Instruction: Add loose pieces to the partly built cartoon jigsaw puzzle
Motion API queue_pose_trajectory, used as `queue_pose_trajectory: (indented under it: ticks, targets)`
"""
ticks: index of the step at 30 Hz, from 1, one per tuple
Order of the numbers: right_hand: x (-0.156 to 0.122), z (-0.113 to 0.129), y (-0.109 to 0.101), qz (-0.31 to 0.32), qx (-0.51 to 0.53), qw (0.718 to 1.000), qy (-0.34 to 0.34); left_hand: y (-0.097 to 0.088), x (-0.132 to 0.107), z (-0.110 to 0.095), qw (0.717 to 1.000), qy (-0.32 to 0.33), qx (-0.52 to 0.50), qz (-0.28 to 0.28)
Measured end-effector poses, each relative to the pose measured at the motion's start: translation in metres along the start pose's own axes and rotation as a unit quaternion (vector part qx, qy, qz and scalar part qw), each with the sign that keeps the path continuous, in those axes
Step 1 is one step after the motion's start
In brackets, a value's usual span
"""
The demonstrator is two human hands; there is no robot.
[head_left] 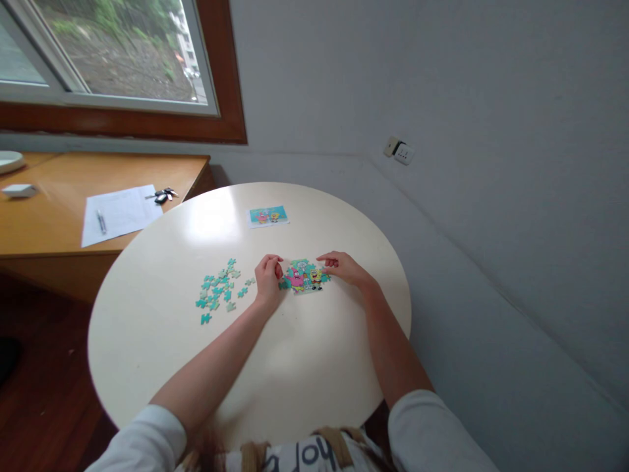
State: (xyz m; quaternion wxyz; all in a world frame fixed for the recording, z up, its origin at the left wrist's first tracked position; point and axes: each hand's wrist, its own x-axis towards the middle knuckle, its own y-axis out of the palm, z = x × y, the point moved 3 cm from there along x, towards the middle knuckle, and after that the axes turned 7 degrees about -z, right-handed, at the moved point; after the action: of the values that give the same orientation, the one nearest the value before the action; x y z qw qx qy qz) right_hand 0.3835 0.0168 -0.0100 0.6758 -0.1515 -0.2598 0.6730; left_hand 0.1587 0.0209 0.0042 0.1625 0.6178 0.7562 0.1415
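A small, partly joined cartoon jigsaw (304,277) lies on the round cream table (295,354). My left hand (268,276) rests at its left edge with the fingers curled; whether a piece is pinched in them is too small to tell. My right hand (343,265) lies flat-fingered on the jigsaw's upper right corner, pressing on it. A scatter of several loose teal pieces (220,290) sits to the left of my left hand.
A small reference picture (267,216) lies at the table's far side. A wooden desk (49,216) at the left carries a paper sheet (118,213) with a pen, keys (162,195) and a white box (18,191). Grey walls close off the right.
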Motion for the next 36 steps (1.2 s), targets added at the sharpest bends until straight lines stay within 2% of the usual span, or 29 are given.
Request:
queue_pose_trajectory:
  ticks: [5, 10, 12, 13, 16, 19, 22, 25, 31, 36]
  targets:
    - [-0.002, 0.001, -0.002, -0.016, 0.048, 0.999, 0.009, 0.000, -0.003, -0.002, 1.000, 0.008, 0.002, -0.006]
    - [-0.005, 0.001, -0.004, -0.050, 0.100, 0.993, 0.035, -0.005, -0.001, -0.004, 0.997, 0.020, 0.052, -0.047]
    - [-0.005, 0.002, -0.005, -0.061, 0.104, 0.992, 0.040, -0.010, 0.003, -0.007, 0.994, 0.018, 0.101, -0.035]
    - [-0.005, 0.002, -0.006, -0.064, 0.105, 0.991, 0.043, -0.013, 0.005, -0.009, 0.991, 0.014, 0.133, -0.012]
    - [-0.004, 0.002, -0.006, -0.062, 0.104, 0.992, 0.042, -0.020, 0.010, -0.017, 0.958, 0.041, 0.267, 0.094]
    - [-0.003, 0.002, -0.006, -0.052, 0.095, 0.993, 0.036, -0.027, 0.009, -0.027, 0.889, 0.117, 0.413, 0.158]
    - [-0.003, 0.002, -0.006, -0.046, 0.087, 0.995, 0.032, -0.028, 0.005, -0.027, 0.826, 0.162, 0.501, 0.200]
    - [-0.003, 0.003, -0.005, -0.047, 0.088, 0.995, 0.032, -0.026, 0.003, -0.023, 0.789, 0.173, 0.548, 0.217]
    - [-0.003, 0.004, -0.004, -0.041, 0.089, 0.995, 0.026, -0.021, 0.003, -0.023, 0.768, 0.177, 0.577, 0.216]
    - [-0.002, 0.003, -0.004, -0.041, 0.086, 0.995, 0.029, -0.020, -0.011, -0.029, 0.790, 0.187, 0.544, 0.215]
